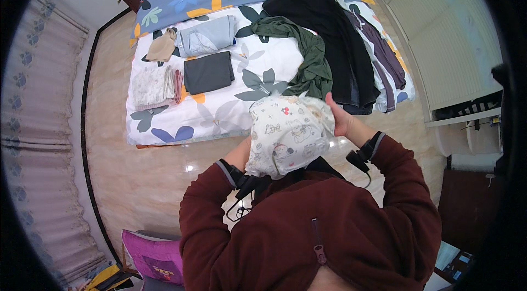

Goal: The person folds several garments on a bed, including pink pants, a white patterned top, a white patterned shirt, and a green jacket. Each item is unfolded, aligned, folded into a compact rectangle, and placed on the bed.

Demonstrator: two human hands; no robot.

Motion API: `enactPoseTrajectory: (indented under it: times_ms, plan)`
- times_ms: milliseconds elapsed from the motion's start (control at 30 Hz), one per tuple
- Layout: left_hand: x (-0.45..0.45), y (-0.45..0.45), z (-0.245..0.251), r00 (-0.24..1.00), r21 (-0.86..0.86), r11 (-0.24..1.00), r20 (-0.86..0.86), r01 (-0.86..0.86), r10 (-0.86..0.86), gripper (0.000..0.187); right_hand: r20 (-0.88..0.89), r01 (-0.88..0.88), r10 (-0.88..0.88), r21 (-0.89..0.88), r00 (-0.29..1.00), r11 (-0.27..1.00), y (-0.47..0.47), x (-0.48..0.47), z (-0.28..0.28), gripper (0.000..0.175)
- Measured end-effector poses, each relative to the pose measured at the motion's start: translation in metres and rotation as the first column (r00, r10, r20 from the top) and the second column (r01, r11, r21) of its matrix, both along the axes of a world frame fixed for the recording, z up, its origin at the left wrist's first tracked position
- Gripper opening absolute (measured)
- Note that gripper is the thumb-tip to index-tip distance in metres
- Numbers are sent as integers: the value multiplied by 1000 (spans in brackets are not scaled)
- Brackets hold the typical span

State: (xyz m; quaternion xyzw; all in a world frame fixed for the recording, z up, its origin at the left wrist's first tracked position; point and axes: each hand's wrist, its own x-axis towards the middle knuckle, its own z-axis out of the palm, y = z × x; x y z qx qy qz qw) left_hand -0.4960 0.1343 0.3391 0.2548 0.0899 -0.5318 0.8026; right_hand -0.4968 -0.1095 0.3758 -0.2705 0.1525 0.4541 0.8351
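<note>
A white printed garment [290, 134], bunched up and patterned with small cartoon animals, bows and cherries, is held in front of my chest near the bed's front edge. My right hand [341, 119] grips its right side, thumb pointing up. At the lower left side, my left hand [248, 145] supports it, with the fingers hidden behind the cloth. Just beyond lies a crumpled dark green garment [311, 52]. Black trousers [329, 32] are spread to the right of that, beside purple striped trousers [381, 52].
Folded clothes lie on the bed's left: light blue jeans [206, 36], a beige piece [162, 46], a dark grey piece [208, 73] and a white printed stack [153, 86]. A purple cushion [154, 256] is behind at left. A wardrobe [448, 40] stands on the right.
</note>
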Motion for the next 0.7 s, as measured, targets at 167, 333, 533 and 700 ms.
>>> enactPoseTrajectory:
  times_ms: [167,333,533,700]
  plan:
    - [23,10,10,992,-16,997,-104,-76,74,58,76,-138,135,31,988,990,5,18,-6,48]
    - [87,20,29,974,13,984,-140,-177,177,59,4,-26,26,-91,1000,996,16,103,-6,44]
    - [185,24,52,937,77,937,-52,-340,345,68,2,74,-74,-41,997,996,16,208,-1,39]
    - [295,13,125,842,383,855,529,-351,108,44,246,101,-89,-34,965,994,26,311,58,36]
